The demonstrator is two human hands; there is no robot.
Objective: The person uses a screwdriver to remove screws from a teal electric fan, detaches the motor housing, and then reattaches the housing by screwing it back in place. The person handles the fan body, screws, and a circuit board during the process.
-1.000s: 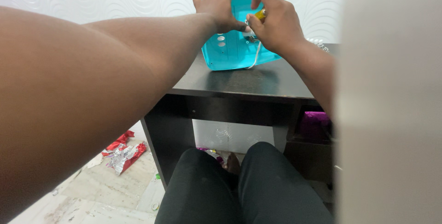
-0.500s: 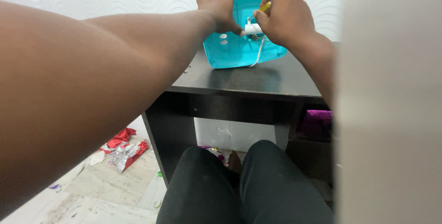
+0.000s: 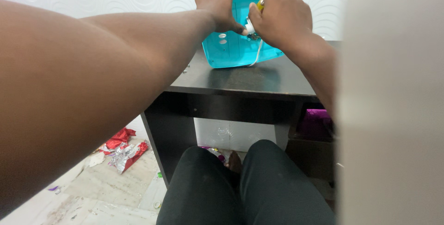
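A turquoise plastic casing (image 3: 236, 49) stands tilted on a dark table (image 3: 240, 79), its flat underside facing me. My left hand (image 3: 219, 3) grips its top left edge, thumb pressed on the face. My right hand (image 3: 280, 17) is closed around a yellow-handled tool (image 3: 261, 4), its tip at a small white part (image 3: 249, 28) on the casing. A white cord (image 3: 259, 54) hangs down from that part to the tabletop.
Small screws (image 3: 186, 70) lie on the table's left edge. Crumpled red and silver foil (image 3: 122, 151) litters the tiled floor at left. A purple object (image 3: 317, 123) sits on a shelf under the table. A pale blurred surface (image 3: 393, 114) blocks the right side. My black-trousered legs (image 3: 245, 188) are below.
The view has shifted so the casing sits higher in frame. My right hand has moved up and left on the casing, closer to my left hand.
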